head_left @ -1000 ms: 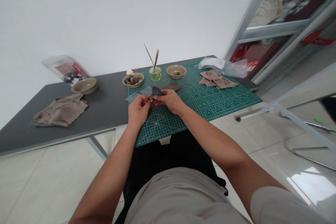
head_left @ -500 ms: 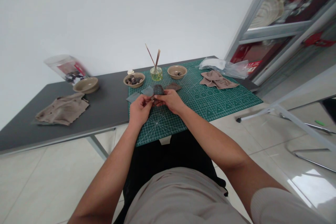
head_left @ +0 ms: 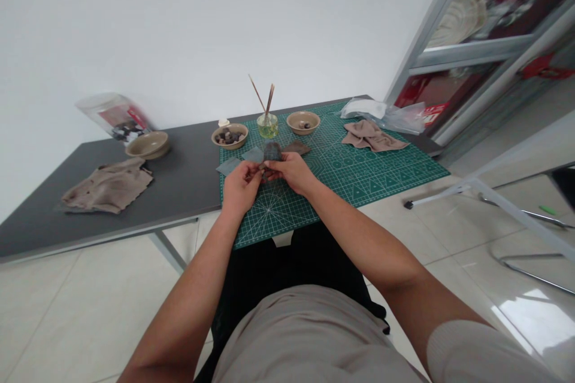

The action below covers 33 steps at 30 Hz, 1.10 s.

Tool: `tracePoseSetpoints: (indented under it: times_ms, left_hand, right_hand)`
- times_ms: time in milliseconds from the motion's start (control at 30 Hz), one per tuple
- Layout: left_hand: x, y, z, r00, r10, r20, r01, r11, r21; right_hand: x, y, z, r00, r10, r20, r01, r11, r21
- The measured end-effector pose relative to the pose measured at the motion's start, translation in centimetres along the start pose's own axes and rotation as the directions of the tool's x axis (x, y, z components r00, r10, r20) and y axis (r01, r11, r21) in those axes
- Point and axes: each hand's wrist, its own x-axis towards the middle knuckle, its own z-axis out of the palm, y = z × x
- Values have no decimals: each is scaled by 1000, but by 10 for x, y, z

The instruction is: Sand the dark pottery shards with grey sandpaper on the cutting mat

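My left hand [head_left: 243, 184] is closed in a pinch, with a small brownish stone [head_left: 262, 170] at its fingertips, mostly hidden. Against it, my right hand [head_left: 291, 172] grips a dark grey piece of sandpaper [head_left: 272, 152] that curves up above the fingers. Both hands meet just over the green cutting mat [head_left: 341, 185]. Flat grey squares [head_left: 230, 166] lie beside the left hand, and a brown piece [head_left: 296, 147] lies behind the right. Beyond them stands a bowl of several small dark stones [head_left: 230, 136]; another bowl [head_left: 303, 123] holds a few.
A glass jar with thin sticks [head_left: 268, 125] stands between the bowls. Brown cloths lie at left [head_left: 108, 187] and right [head_left: 372, 136]. An additional bowl [head_left: 147, 145] and a clear container [head_left: 112, 116] are at the left, a plastic bag [head_left: 395, 115] at the back right.
The grey sandpaper and the fingers have shifted very slightly. Both hands keep their hold, and everything else stays in place.
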Motion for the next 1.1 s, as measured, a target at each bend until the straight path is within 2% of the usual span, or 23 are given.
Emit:
tracePoseSetpoints:
  times_ms: [167,267,400,633,733,833,1000,1100]
  left_hand:
    - [-1,-5,2,999,8,-43,-7,1000,20]
    - [-1,-10,4,997,3,-78,-5,1000,-26]
    - [1,-12,3,999,-16,-51,12,997,-70]
    - [-1,-5,1,999,47,6,-47,999,22]
    - [-4,-5,3,998,46,-30,-46,999,22]
    - [-4,-9,6,997,14,-81,-18,999,-51]
    - [3,-15,6,984,0,-177,-38,977,-208]
    - [7,-17,5,980,-49,-195,-9,958,-287]
  right_hand:
    - [0,-2,0,1000,12,23,-13,999,48]
    - [-1,-4,-2,998,29,62,-34,997,71]
    - [-2,-4,-4,998,25,58,-29,997,69]
    - [1,1,-3,1000,-24,2,24,998,51]
    - [2,2,-3,999,-46,8,45,997,70]
    - [1,2,-4,998,-59,30,54,991,125]
    - [-1,1,-6,997,-75,33,69,985,157]
    - [-1,2,-5,995,-97,-3,97,986,136]
